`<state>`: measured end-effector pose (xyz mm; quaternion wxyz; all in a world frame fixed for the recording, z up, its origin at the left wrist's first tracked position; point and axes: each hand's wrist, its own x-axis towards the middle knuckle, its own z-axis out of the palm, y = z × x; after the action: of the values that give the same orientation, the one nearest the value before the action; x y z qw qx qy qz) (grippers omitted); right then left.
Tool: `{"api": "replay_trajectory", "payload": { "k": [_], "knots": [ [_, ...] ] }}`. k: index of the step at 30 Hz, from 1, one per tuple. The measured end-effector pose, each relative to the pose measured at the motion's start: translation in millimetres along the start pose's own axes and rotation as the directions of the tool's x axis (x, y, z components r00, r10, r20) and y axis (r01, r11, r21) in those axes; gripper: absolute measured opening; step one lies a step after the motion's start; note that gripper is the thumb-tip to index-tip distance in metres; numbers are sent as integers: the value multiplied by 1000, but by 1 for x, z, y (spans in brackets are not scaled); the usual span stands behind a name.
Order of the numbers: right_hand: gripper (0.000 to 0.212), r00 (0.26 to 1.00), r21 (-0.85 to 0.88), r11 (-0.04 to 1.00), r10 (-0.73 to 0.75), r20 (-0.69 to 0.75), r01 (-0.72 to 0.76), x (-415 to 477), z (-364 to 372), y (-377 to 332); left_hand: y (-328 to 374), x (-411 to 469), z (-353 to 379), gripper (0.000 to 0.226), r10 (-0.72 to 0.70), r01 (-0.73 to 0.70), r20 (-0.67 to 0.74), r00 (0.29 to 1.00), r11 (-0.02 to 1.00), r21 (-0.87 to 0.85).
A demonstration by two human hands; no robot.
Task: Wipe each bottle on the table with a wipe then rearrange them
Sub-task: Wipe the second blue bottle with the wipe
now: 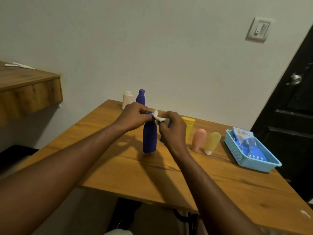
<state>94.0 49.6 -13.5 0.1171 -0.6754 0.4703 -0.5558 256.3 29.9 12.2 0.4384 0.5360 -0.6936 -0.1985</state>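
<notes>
1. A light-blue perforated plastic basket [264, 164] sits near the right edge of the table and holds a blue-and-white soft pack [244, 139] propped against its far end, with a flat blue item lying in front of it.
2. A tall dark-blue plastic bottle [149, 139] stands upright near the middle of the table, its neck hidden by the hands. A second dark-blue bottle [141, 97] and a cream-white squat bottle [127, 100] stand side by side at the far edge by the wall.
3. To the right of the hands stand a yellow tube [188, 127], a pink rounded tube [199, 139] and a mustard-yellow rounded tube with a white cap [212, 143], in a row running towards the basket.
4. The wooden tabletop [135, 175] meets a pale plain wall [152, 48]; a wooden shelf [25, 92] projects at the left, a wall switch [258, 29] is mounted at the upper right, and a black door with a metal knob [295, 78] stands beside it.
5. The left hand [133, 116] is clenched around the top of the middle dark-blue bottle.
6. The right hand [172, 129] is curled, its fingers pinching a crumpled white wipe [158, 117] against the bottle's neck, touching the left hand's fingertips.
</notes>
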Motion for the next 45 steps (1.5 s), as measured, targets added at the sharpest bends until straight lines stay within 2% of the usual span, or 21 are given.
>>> {"api": "replay_trajectory", "payload": {
  "k": [5, 8, 12, 14, 17, 22, 26, 29, 32, 36, 38, 40, 43, 45],
  "knots": [
    [31, 994, 12, 996, -84, 64, 84, -51, 2, 13, 1, -30, 9, 24, -33, 32, -8, 999, 992, -120],
    [36, 983, -53, 989, -127, 134, 135, -72, -3, 17, 0, -38, 10, 17, -40, 36, -19, 999, 986, -165],
    [26, 942, -195, 974, -49, 331, 119, -106, -17, 14, -2, -42, 9, 19, -55, 51, -14, 998, 979, -199],
    [25, 929, -277, 954, -8, 371, 119, -113, -21, 14, 0, -43, 9, 20, -53, 52, -3, 999, 979, -195],
    [27, 937, -277, 955, -4, 349, 108, -106, -24, 12, 4, -41, 9, 30, -54, 58, 25, 998, 980, -189],
    [41, 956, -240, 935, -213, 202, 259, -76, -21, 10, 13, -39, 13, 40, -7, 14, 58, 998, 993, -114],
    [40, 905, -314, 862, -314, 286, 399, -85, -23, 12, 17, -39, 17, 41, 21, -16, 81, 997, 998, -52],
    [29, 889, -330, 877, -198, 414, 349, -107, -27, 24, 20, -41, 17, 41, 28, -22, 105, 994, 998, -52],
    [26, 888, -381, 868, -135, 439, 320, -111, -25, 34, 25, -44, 20, 35, 57, -53, 123, 991, 998, -36],
    [36, 927, -324, 890, -227, 298, 322, -101, -33, 29, 30, -47, 22, 33, 77, -78, 129, 989, 997, 6],
    [36, 937, -331, 880, -292, 193, 342, -91, -34, 29, 31, -47, 20, 29, 75, -78, 136, 988, 997, 16],
    [34, 930, -350, 862, -330, 161, 367, -83, -33, 31, 31, -46, 18, 22, 69, -71, 139, 988, 997, 8],
    [36, 897, -379, 817, -353, 266, 434, -92, -32, 31, 34, -46, 17, 26, 56, -62, 145, 988, 997, 38],
    [33, 880, -400, 801, -309, 360, 445, -105, -31, 32, 33, -47, 17, 24, 49, -54, 145, 988, 998, 32]
  ]
}}
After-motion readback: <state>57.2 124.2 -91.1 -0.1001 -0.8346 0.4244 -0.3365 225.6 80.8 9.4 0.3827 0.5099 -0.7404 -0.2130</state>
